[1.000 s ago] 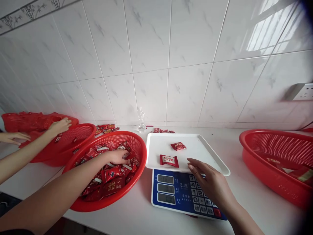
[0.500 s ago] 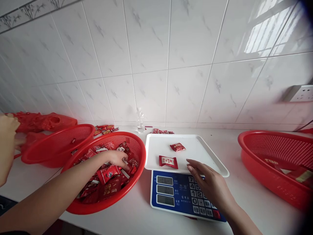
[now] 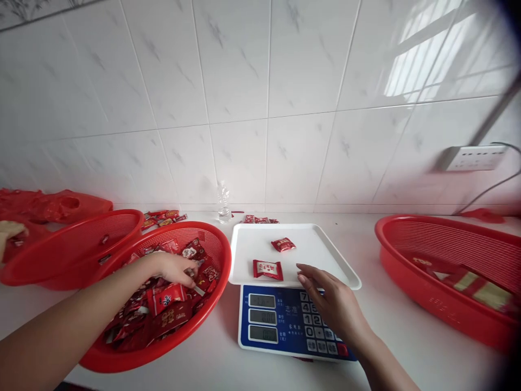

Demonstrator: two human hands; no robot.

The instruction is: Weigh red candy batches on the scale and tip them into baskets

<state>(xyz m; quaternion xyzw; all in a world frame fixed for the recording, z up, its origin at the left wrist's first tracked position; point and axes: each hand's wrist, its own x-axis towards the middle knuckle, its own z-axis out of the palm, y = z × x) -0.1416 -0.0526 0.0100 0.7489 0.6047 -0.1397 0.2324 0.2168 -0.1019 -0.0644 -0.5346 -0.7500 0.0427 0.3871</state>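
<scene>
My left hand (image 3: 177,269) reaches into a red basket (image 3: 222,271) full of red wrapped packets (image 3: 166,297). Its fingers curl down among the packets, and their tips are partly hidden, so any hold is unclear. My right hand (image 3: 325,293) hovers over the front edge of a white tray (image 3: 321,255) and the keypad of a blue scale (image 3: 285,326). Its fingers are extended and hold nothing. Two red packets rest on the tray, one near the front (image 3: 267,270) and a smaller one (image 3: 283,244) behind it.
Another red basket (image 3: 73,250) stands at the left, beside red plastic bags (image 3: 61,206) and a person's gloved hand (image 3: 10,233). A clear bottle (image 3: 223,203) and loose packets (image 3: 165,218) lie near the wall. A third red basket (image 3: 439,304) is at the right.
The view has turned rightward, shifting the scene left. My left hand has moved slightly within the basket. The other person's arm has drawn back toward the left edge.
</scene>
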